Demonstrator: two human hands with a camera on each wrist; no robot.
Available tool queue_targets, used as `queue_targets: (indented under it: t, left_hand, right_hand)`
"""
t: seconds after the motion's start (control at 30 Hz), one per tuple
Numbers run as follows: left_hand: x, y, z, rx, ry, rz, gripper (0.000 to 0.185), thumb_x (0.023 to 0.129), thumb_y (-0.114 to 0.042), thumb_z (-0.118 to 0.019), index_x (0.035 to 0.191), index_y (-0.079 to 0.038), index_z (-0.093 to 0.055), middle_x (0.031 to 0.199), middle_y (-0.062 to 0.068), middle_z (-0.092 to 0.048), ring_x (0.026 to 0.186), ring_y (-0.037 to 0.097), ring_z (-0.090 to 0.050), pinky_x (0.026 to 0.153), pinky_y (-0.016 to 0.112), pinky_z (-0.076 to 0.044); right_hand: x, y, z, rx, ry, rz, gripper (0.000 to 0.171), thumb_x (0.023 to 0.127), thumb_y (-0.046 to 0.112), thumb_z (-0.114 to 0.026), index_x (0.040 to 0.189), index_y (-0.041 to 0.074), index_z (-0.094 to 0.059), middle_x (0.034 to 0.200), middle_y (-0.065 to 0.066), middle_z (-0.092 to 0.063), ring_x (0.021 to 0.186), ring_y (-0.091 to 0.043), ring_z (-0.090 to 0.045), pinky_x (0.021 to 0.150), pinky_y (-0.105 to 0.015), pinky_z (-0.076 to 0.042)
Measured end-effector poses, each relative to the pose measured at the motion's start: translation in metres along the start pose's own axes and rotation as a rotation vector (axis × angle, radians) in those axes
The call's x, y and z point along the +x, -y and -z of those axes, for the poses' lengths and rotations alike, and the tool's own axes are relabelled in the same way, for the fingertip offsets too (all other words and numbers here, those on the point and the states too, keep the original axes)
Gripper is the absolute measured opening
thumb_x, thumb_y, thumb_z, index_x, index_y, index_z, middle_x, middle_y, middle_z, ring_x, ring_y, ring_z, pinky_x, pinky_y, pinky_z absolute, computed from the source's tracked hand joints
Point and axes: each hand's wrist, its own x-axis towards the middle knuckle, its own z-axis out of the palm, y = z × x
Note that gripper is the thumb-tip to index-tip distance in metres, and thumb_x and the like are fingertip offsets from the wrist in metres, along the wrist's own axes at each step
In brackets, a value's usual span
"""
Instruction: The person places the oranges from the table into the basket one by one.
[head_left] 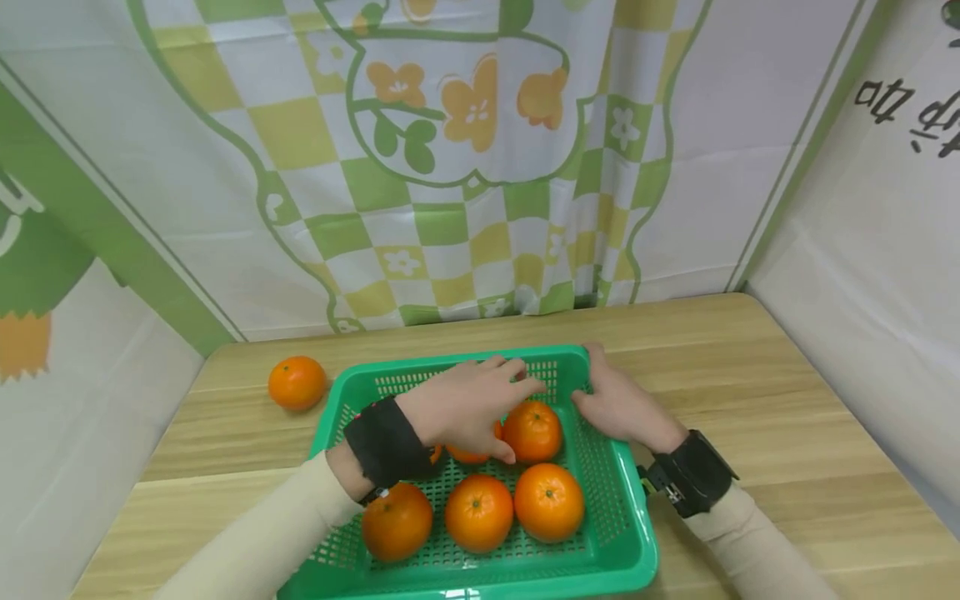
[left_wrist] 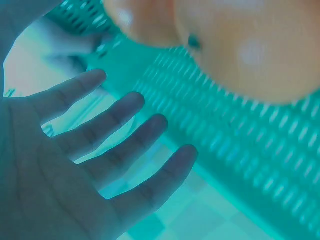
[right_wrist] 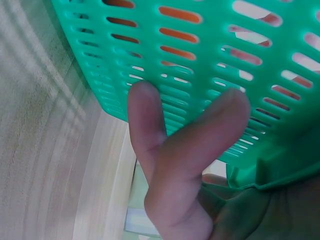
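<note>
A green plastic basket [head_left: 637, 550] with slotted walls stands on the table and holds several oranges. My left hand [head_left: 471, 406] reaches over its back part, fingers spread and palm down, beside the back-right orange [head_left: 534, 431]. In the left wrist view, the left hand's fingers [left_wrist: 120, 117] are apart with nothing between them, and an orange [left_wrist: 250, 50] lies beyond. My right hand [head_left: 626, 404] grips the basket's right rim near the back corner, thumb inside. Its fingers [right_wrist: 145, 115] lie against the slotted outer wall in the right wrist view. Other oranges are partly hidden under my left hand.
One orange [head_left: 297, 383] sits on the wooden table [head_left: 757, 417], left of the basket. Three oranges, among them the middle one [head_left: 478, 512], form the basket's front row. A patterned cloth [head_left: 465, 233] hangs behind the table, and pale panels stand at both sides.
</note>
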Motion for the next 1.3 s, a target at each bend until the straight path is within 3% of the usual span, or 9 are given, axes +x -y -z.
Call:
queue_targets:
  t: [0.2,0.33,0.53,0.9,1.3]
  left_hand:
    - [-0.029,0.016,0.013,-0.131,-0.121,0.023,0.085,0.090,-0.049,-0.082,0.160,-0.020,-0.042,0.159,0.011,-0.046,0.133,0.029,-0.058,0.104,0.041,-0.058]
    - [-0.046,0.027,0.019,-0.194,-0.190,0.030,0.083,0.092,-0.044,-0.081,0.160,-0.017,-0.042,0.156,0.010,-0.047,0.132,0.027,-0.057,0.104,0.041,-0.058]
    - [-0.063,0.038,0.024,-0.176,-0.236,0.080,0.081,0.091,-0.046,-0.081,0.158,-0.018,-0.045,0.155,0.010,-0.048,0.137,0.030,-0.053,0.110,0.046,-0.055]
    - [-0.085,0.058,0.023,-0.180,-0.325,0.158,0.080,0.094,-0.052,-0.076,0.158,-0.016,-0.045,0.150,0.011,-0.053,0.130,0.031,-0.059,0.105,0.047,-0.057]
    - [-0.106,0.106,0.021,-0.220,-0.403,0.281,0.065,0.101,-0.035,-0.072,0.153,-0.006,-0.048,0.147,0.023,-0.052,0.130,0.042,-0.056,0.109,0.058,-0.052]
  right_hand:
    - [0.002,0.003,0.000,-0.019,0.000,-0.008,0.075,0.104,0.009,-0.050,0.163,-0.002,-0.005,0.121,-0.032,-0.063,0.074,-0.023,-0.066,0.059,-0.033,-0.061]
    - [0.002,0.006,-0.001,-0.037,-0.004,-0.004,0.075,0.104,0.010,-0.051,0.163,-0.003,-0.006,0.118,-0.030,-0.065,0.073,-0.022,-0.065,0.059,-0.032,-0.059]
    - [0.001,0.005,0.000,-0.047,-0.009,0.007,0.075,0.104,0.010,-0.051,0.162,-0.004,-0.006,0.125,-0.033,-0.063,0.078,-0.023,-0.064,0.061,-0.030,-0.058]
    - [0.000,0.004,0.000,-0.028,-0.006,0.026,0.073,0.103,0.009,-0.051,0.161,-0.005,-0.009,0.126,-0.035,-0.061,0.082,-0.025,-0.066,0.063,-0.031,-0.060]
    - [-0.001,0.003,0.000,-0.061,-0.002,0.001,0.077,0.105,0.011,-0.051,0.162,-0.007,-0.003,0.127,-0.036,-0.062,0.081,-0.024,-0.065,0.064,-0.030,-0.058]
